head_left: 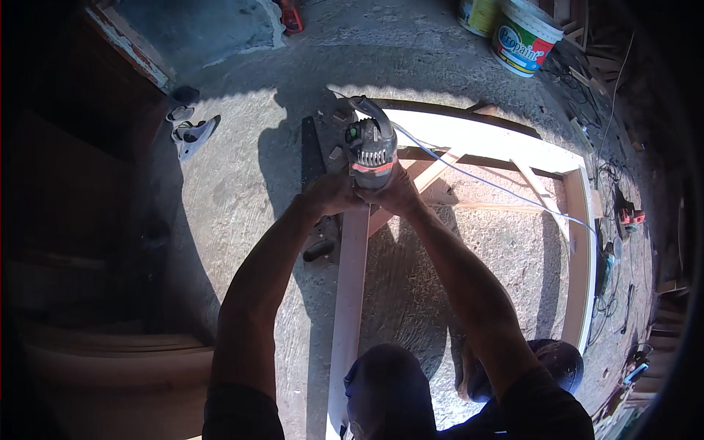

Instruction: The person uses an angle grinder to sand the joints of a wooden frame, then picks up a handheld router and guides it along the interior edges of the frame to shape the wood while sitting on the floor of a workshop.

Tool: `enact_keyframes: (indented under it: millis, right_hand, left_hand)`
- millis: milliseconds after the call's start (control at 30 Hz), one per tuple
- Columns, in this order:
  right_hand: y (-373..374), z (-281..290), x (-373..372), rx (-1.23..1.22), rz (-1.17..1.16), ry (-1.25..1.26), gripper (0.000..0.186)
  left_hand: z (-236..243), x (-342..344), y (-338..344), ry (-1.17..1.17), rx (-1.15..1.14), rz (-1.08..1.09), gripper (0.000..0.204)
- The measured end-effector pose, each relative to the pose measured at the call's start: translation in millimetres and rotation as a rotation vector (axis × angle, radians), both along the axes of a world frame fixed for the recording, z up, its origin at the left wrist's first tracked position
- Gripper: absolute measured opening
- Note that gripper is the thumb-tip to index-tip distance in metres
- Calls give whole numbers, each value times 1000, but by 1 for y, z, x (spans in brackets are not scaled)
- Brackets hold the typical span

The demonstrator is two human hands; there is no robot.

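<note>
Both my hands are wrapped round a black power tool with vent slots and a red band. It sits at the far left corner of a large wooden frame; its exact kind and its underside cannot be made out. My left hand closes on its near left side, and my right hand grips its near right side. My fingertips are partly hidden. On the ground just left of the frame lies a handsaw, its dark handle toward me. A pale blue cord crosses the frame to the right.
Diagonal braces span the frame's far corners. Paint buckets stand at the far right. Sandals lie at the left. Red power tools and tangled cables lie at the right. Stacked boards sit near left. My knees are close below.
</note>
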State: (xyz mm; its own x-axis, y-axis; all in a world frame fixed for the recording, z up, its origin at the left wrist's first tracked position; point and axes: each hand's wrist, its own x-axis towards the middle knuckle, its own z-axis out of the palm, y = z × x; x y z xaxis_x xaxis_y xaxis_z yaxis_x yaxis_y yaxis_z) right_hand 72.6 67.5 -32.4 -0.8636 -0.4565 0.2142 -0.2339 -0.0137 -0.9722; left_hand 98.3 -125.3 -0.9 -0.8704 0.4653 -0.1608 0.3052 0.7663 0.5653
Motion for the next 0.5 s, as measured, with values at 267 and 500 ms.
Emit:
enact_keyframes:
  millis: [267,500]
  right_hand:
    - [0,-7,62,68,-67,0,75]
    - [6,-16,148,21,-226,77,79]
  left_hand:
    - [-22,55,-8,-73,-31,78,84]
    - [-22,139,2,-93,-110,25,64]
